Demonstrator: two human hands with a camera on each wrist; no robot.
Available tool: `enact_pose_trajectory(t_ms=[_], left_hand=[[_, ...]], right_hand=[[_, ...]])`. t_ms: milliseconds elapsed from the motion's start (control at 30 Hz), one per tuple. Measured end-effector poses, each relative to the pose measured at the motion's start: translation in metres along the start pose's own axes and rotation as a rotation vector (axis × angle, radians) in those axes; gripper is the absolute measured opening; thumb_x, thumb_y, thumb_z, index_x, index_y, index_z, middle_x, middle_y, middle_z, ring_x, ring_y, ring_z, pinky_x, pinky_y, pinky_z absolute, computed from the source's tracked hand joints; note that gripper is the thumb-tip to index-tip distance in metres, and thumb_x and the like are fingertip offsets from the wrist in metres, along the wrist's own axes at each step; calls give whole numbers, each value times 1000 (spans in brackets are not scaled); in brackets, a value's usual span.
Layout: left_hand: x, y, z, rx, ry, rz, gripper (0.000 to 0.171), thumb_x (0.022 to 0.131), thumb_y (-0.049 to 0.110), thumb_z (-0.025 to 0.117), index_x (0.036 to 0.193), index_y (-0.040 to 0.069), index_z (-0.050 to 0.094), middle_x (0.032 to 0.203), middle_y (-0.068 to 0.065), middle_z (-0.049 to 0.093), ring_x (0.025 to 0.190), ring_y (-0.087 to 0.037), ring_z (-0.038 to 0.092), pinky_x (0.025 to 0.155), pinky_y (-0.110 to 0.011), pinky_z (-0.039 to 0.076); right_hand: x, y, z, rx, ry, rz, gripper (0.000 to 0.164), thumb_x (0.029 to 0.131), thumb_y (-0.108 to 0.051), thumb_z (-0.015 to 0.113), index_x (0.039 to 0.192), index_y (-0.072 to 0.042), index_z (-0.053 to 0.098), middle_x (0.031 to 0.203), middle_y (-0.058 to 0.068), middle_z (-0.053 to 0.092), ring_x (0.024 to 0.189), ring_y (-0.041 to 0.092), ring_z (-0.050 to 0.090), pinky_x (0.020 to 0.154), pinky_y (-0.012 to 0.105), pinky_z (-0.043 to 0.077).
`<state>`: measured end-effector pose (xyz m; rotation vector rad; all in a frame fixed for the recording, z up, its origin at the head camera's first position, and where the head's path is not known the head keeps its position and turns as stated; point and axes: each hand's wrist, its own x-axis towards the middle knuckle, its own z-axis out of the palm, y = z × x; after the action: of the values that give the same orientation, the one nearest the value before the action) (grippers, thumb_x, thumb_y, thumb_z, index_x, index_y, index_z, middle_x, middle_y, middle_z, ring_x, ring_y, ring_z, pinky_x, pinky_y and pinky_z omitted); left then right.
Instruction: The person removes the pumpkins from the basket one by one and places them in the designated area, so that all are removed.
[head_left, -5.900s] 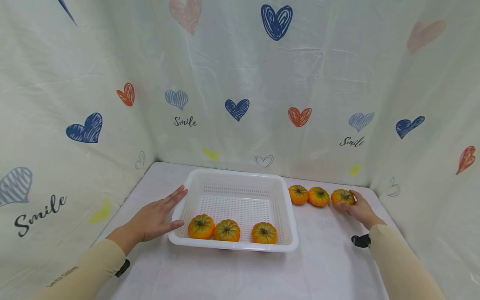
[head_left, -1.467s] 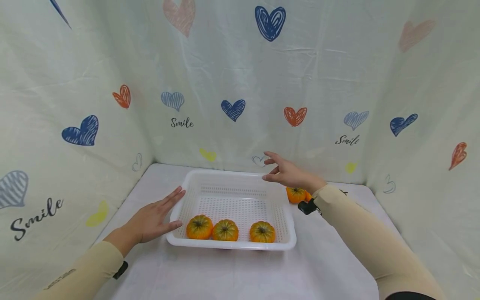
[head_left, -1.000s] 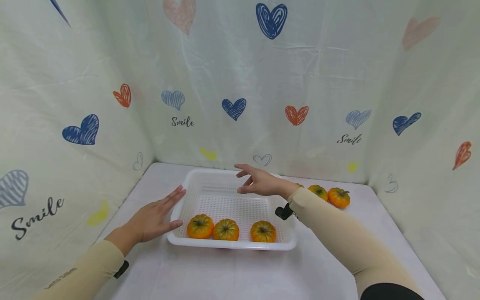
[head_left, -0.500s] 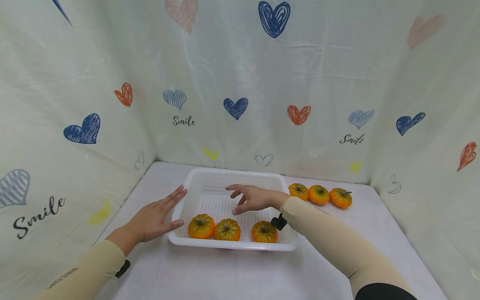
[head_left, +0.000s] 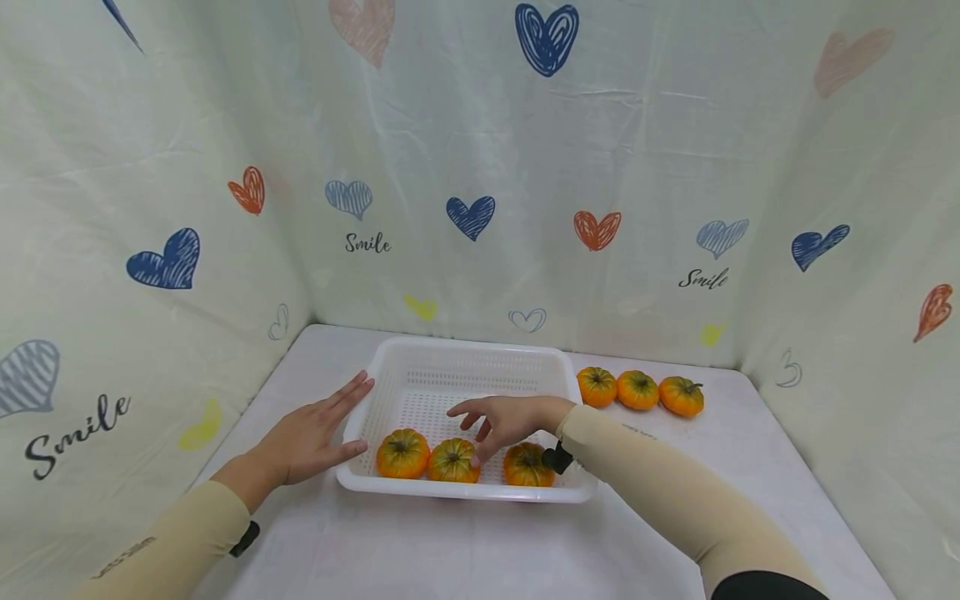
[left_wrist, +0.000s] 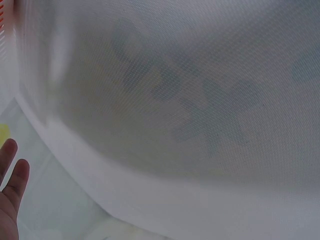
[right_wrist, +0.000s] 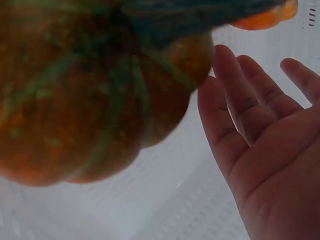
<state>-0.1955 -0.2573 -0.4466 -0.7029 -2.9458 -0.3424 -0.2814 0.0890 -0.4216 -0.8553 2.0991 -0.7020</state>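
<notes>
Right hand (head_left: 510,421): inside the basket (head_left: 465,491), over its near half. Fingers loosely spread, released, grasping nothing. Thumb points down at the right edge of the middle pumpkin (head_left: 452,462); can't tell whether it touches. Right wrist view agrees: fingers fairly straight and apart, one pumpkin large and blurred beside them.

Left hand (head_left: 309,437): at the basket's left rim, fingers straight, thumb apart and nearer. Not clenched, just laid against the rim.

Basket: white, perforated, on the white table (head_left: 450,550). Three pumpkins inside, along the near wall. Left pumpkin (head_left: 402,455) and middle one sit side by side; right pumpkin (head_left: 525,468) is apart, with a gap between. The black wrist camera (head_left: 557,458) on the right arm covers part of it.

Outside, right of the basket at the far side of the table: row of three pumpkins (head_left: 637,390), close together. Rightmost one is tilted, stem to the right.

Curtain (head_left: 525,150) behind: hearts, "Smile" print.
</notes>
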Motion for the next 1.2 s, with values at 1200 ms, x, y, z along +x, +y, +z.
enact_pose_trajectory(t_ms=[1200], left_hand=[[0, 0, -1, -11, 12, 10, 83, 94, 54, 56, 160, 18, 21, 166, -5, 17, 131, -37, 50, 97, -62, 45]], right_hand=[[7, -1, 19, -126, -3, -37, 72, 80, -22, 85, 143, -31, 52, 135, -11, 54, 102, 11, 56, 95, 30, 47]])
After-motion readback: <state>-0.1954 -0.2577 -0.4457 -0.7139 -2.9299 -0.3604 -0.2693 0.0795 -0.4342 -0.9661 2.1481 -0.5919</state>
